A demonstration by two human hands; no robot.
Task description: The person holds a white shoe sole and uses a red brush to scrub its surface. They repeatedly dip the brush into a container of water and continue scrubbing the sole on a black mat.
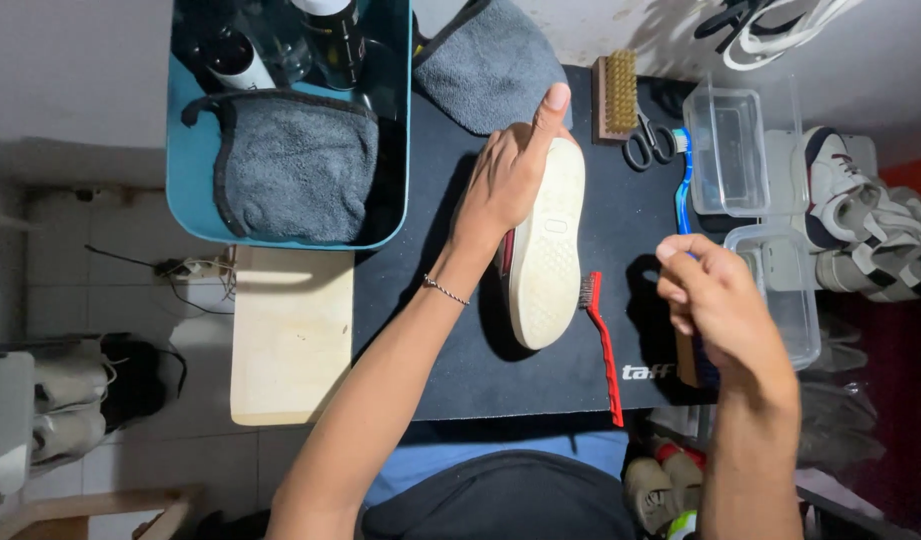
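The left hand (502, 185) is wrapped around a white, rubber-soled sneaker (546, 245), tipped on its side so the pale, patterned sole faces up. The thumb lies straight along the toe end while the other fingers curl out of sight behind the upper, clamped on the shoe. The sneaker rests on a black work mat (460, 340), near its middle.

The right hand (715, 300) hovers to the right of the shoe, well clear of it, fingers bent inward and bunched together over the handle of a blue plastic toothbrush (684, 180) (whether they actually grip it cannot be told).

Between shoe and right hand lies a red-handled wire brush (604, 345), its bristle head just beside the sole. Farther up the mat sit a wooden scrubbing brush (615, 95) and black-handled scissors (648, 145). Clear plastic containers (725, 150) stand at the right edge. At upper left, a teal tub (190, 190) holds a grey towel (295, 165) and dark bottles (335, 40).
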